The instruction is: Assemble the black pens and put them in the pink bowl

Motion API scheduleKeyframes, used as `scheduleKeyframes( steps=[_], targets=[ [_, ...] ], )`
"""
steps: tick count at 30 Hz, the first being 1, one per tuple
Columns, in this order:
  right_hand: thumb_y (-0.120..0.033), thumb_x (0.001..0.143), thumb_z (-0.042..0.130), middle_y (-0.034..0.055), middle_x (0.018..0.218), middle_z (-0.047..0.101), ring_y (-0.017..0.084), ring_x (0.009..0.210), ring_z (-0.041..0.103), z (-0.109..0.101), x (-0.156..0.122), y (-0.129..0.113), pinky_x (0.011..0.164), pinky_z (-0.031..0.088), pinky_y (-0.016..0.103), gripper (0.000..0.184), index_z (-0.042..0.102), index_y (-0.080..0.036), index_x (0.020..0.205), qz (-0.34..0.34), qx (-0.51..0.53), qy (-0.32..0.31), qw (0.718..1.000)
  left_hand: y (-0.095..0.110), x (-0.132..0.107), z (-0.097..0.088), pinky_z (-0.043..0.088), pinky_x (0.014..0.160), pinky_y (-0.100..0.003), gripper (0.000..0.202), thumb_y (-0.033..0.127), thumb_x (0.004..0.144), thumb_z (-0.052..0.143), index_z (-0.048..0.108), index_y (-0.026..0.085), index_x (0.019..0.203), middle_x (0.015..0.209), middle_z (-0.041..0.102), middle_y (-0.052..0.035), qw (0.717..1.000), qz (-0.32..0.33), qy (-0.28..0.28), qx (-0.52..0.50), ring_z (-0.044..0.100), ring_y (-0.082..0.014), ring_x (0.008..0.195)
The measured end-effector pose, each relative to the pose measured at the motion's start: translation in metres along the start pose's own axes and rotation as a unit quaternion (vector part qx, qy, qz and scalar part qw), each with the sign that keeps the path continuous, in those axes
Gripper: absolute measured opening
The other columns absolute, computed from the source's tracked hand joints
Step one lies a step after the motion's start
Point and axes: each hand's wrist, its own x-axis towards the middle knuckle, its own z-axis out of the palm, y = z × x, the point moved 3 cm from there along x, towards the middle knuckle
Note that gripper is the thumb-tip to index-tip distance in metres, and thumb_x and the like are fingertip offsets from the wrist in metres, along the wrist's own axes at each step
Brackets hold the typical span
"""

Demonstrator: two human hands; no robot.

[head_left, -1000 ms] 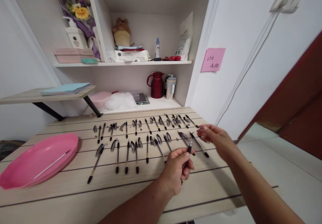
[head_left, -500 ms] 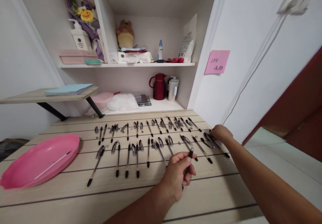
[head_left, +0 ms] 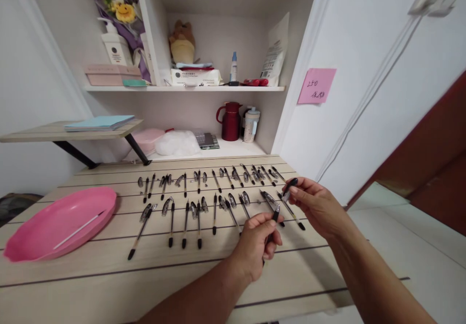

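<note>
my left hand (head_left: 255, 244) is clenched round a black pen (head_left: 274, 216) over the tabletop's (head_left: 109, 275) right half, its end sticking up past my thumb so it faces the small black cap (head_left: 290, 187) my right hand (head_left: 318, 206) pinches at the fingertips (near, not touching). rows of pens (head_left: 198, 202) lie side by side toward the back edge; a pink tray (head_left: 22, 251) sits at the left.

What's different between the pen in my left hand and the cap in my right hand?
The pen is longer than the cap. The pen sits in the closed left hand, mostly hidden, while the cap is pinched by the fingertips of the right hand, mostly showing. Both are black and held above the table, not touching.
</note>
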Motion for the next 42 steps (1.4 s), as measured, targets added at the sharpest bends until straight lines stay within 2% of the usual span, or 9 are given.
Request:
scheduleKeyframes(
  steps=[4,13,21,26,30,33,37,39,42],
  targets=[
    [-0.032,0.062,0.073,0.001,0.073,0.058,0.01,0.058,0.047,0.011,-0.007,-0.001,0.054,0.041,0.024,0.023,0.062,-0.019,0.077,0.007,0.014,-0.006,1.0,0.001,0.0,0.001,0.008,0.037,-0.019,0.036,0.036,0.069,0.059,0.057,0.014,0.098,0.052,0.049,0.0045,1.0,0.007,-0.002,0.003,0.027,-0.0019,0.034],
    [-0.033,0.062,0.074,0.0006,0.071,0.058,0.011,0.057,0.046,0.007,-0.005,0.002,0.053,0.04,0.024,0.023,0.062,-0.019,0.076,-0.016,0.004,0.02,1.0,0.001,-0.002,0.002,0.009,0.037,-0.019,0.038,0.036,0.067,0.06,0.058,0.013,0.097,0.052,0.049,0.0041,1.0,0.003,-0.007,0.004,0.028,-0.0018,0.034],
    [-0.034,0.063,0.073,-0.0028,0.06,0.058,0.012,0.05,0.052,0.016,-0.014,0.011,0.053,0.039,0.028,0.021,0.06,-0.021,0.073,0.052,-0.006,-0.064,0.997,0.003,-0.001,0.003,0.011,0.037,-0.02,0.034,0.033,0.069,0.056,0.059,0.012,0.096,0.052,0.051,0.0027,0.999,0.024,-0.007,0.022,0.03,-0.0025,0.034],
    [-0.032,0.066,0.071,-0.0019,0.059,0.059,0.013,0.053,0.053,0.018,-0.02,0.012,0.055,0.039,0.027,0.019,0.058,-0.02,0.071,0.053,-0.023,-0.079,0.995,0.003,0.0,0.002,0.012,0.037,-0.019,0.024,0.03,0.071,0.053,0.057,0.012,0.086,0.055,0.052,0.0011,0.998,0.043,-0.006,0.037,0.032,-0.0026,0.035],
    [-0.031,0.064,0.073,-0.0022,0.057,0.058,0.011,0.054,0.05,0.022,-0.023,0.015,0.054,0.038,0.025,0.021,0.056,-0.02,0.066,0.053,-0.023,-0.071,0.996,0.004,0.002,0.001,0.013,0.036,-0.019,0.013,0.022,0.067,0.054,0.051,0.015,0.077,0.061,0.054,0.0009,0.997,0.071,0.009,0.035,0.032,-0.0025,0.036],
    [-0.032,0.062,0.074,-0.0032,0.056,0.055,0.01,0.051,0.047,0.021,-0.023,0.016,0.051,0.037,0.024,0.022,0.055,-0.021,0.065,0.05,-0.019,-0.041,0.998,0.005,0.002,0.002,0.023,0.038,-0.018,0.021,0.016,0.06,0.058,0.051,0.015,0.08,0.069,0.056,0.0007,0.997,0.074,0.002,0.022,0.041,-0.0039,0.042],
    [-0.035,0.059,0.075,-0.0027,0.056,0.054,0.011,0.051,0.047,0.016,-0.02,0.015,0.049,0.037,0.024,0.025,0.056,-0.021,0.067,0.046,-0.037,0.001,0.998,0.006,0.002,0.003,0.041,0.055,-0.025,0.026,0.027,0.06,0.067,0.055,0.012,0.078,0.07,0.058,-0.0025,0.998,0.052,-0.002,0.03,0.054,-0.0101,0.056],
    [-0.034,0.058,0.076,-0.0029,0.056,0.053,0.011,0.052,0.047,0.014,-0.02,0.015,0.049,0.036,0.023,0.027,0.055,-0.02,0.068,0.042,-0.04,0.019,0.998,0.004,0.002,0.002,0.04,0.056,-0.025,0.033,0.038,0.061,0.067,0.057,0.01,0.076,0.065,0.058,-0.0033,0.998,0.02,0.007,0.067,0.054,-0.0104,0.053],
    [-0.032,0.059,0.076,-0.0039,0.058,0.053,0.01,0.054,0.047,0.013,-0.02,0.016,0.051,0.037,0.022,0.028,0.059,-0.019,0.077,0.041,-0.027,0.031,0.998,0.003,0.002,0.001,0.032,0.046,-0.021,0.039,0.046,0.065,0.062,0.059,0.011,0.081,0.06,0.057,-0.0014,0.994,0.002,0.007,0.11,0.047,-0.0067,0.043]
  ],
)
